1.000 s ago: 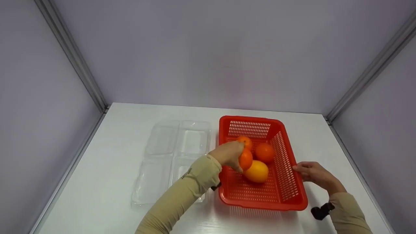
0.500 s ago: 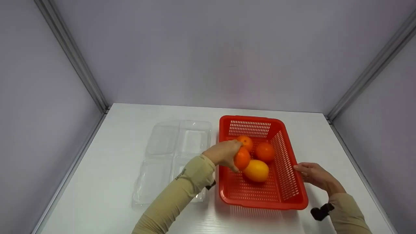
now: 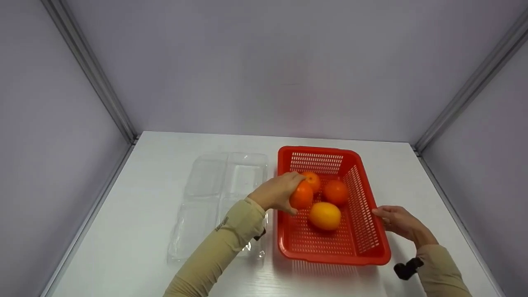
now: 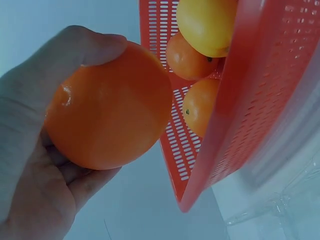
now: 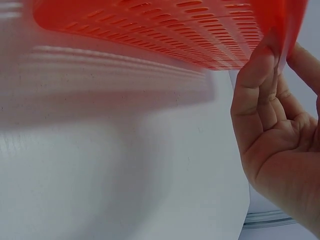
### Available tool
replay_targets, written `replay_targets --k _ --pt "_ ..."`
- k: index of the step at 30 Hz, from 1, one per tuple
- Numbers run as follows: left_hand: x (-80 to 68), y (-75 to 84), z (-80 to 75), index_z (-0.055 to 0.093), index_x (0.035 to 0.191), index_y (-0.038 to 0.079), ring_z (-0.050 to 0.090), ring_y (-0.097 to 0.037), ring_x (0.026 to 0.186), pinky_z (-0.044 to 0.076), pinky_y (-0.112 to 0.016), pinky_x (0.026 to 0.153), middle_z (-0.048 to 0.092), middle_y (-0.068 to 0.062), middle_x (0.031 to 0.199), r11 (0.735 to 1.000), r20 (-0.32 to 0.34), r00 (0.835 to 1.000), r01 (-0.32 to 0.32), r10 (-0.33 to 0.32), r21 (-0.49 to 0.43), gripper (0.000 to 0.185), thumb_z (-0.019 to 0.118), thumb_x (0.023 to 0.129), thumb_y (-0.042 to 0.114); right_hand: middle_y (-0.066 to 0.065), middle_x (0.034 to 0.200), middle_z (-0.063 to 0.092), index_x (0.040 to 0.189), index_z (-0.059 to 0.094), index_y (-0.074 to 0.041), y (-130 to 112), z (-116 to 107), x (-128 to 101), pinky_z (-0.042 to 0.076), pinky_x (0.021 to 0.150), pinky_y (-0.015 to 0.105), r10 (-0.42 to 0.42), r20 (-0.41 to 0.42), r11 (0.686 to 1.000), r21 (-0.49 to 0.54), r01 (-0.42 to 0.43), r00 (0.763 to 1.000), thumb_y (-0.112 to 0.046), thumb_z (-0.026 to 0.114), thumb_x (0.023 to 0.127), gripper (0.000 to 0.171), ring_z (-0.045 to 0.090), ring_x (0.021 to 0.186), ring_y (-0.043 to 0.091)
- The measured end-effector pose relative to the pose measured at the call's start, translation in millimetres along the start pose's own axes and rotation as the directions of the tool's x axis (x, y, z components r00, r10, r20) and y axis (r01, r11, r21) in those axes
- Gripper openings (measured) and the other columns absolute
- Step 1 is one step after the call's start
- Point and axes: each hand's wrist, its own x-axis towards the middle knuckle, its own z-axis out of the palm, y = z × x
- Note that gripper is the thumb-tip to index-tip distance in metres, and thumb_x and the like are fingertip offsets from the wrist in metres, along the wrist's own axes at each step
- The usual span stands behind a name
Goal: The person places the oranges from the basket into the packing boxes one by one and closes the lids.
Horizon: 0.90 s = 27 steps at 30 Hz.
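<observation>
My left hand (image 3: 277, 192) grips a smooth orange (image 3: 301, 195), thumb on one side and fingers round the other. It holds the fruit above the left side of a red plastic basket (image 3: 373, 243). In the left wrist view, the orange (image 4: 112, 107) hangs apart from the basket rim (image 4: 200, 175). Inside the basket lie another orange (image 3: 312, 181), a redder orange fruit (image 3: 336, 192) and a yellow-orange oval fruit (image 3: 325, 216). My right hand (image 3: 402, 222) pinches the basket's right rim; the right wrist view shows the curled fingers (image 5: 255, 95) beneath the lip.
A clear plastic tray (image 3: 220, 198) with several compartments lies on the white table (image 3: 123, 231), left of the basket, partly behind my left sleeve. Pale panels (image 3: 264, 70) stand at the back and on both sides.
My left hand has moved left with the orange, from over the other fruit toward the basket's left rim. The right hand stays on the right rim, and the basket has hardly shifted.
</observation>
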Motion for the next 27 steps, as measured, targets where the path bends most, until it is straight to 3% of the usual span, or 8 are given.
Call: replay_targets --k 13,22,27 --pt "-5.2 -1.8 -2.6 0.042 0.139 0.006 0.057 -0.022 0.122 0.052 -0.034 0.103 0.054 -0.008 0.135 0.998 -0.008 1.0 0.006 -0.005 0.056 0.087 0.084 0.069 0.036 -0.007 0.1 0.072 0.125 0.055 0.006 -1 0 -2 0.057 0.086 0.029 -0.003 -0.008 1.0 -0.013 0.003 1.0 -0.028 0.045 0.102 0.043 0.071 0.092 0.011" --pt "-14.6 -11.2 -3.0 0.043 0.138 0.004 0.056 -0.025 0.124 0.053 -0.037 0.101 0.054 -0.012 0.137 0.998 -0.076 0.997 -0.004 0.009 0.06 0.088 0.084 0.068 0.039 -0.008 0.101 0.072 0.126 0.054 0.007 0 1 -4 0.058 0.085 0.028 -0.005 -0.01 1.0 -0.008 0.005 1.0 -0.028 0.044 0.102 0.043 0.07 0.094 0.01" --pt "-18.6 -17.7 -1.4 0.045 0.134 0.003 0.058 -0.023 0.116 0.055 -0.035 0.096 0.056 -0.01 0.13 0.999 -0.131 0.991 -0.027 0.032 0.04 0.085 0.084 0.066 0.034 -0.008 0.102 0.073 0.127 0.054 0.007 2 1 -5 0.057 0.085 0.028 0.006 -0.024 1.0 -0.012 -0.006 1.0 -0.029 0.045 0.102 0.045 0.071 0.093 0.01"
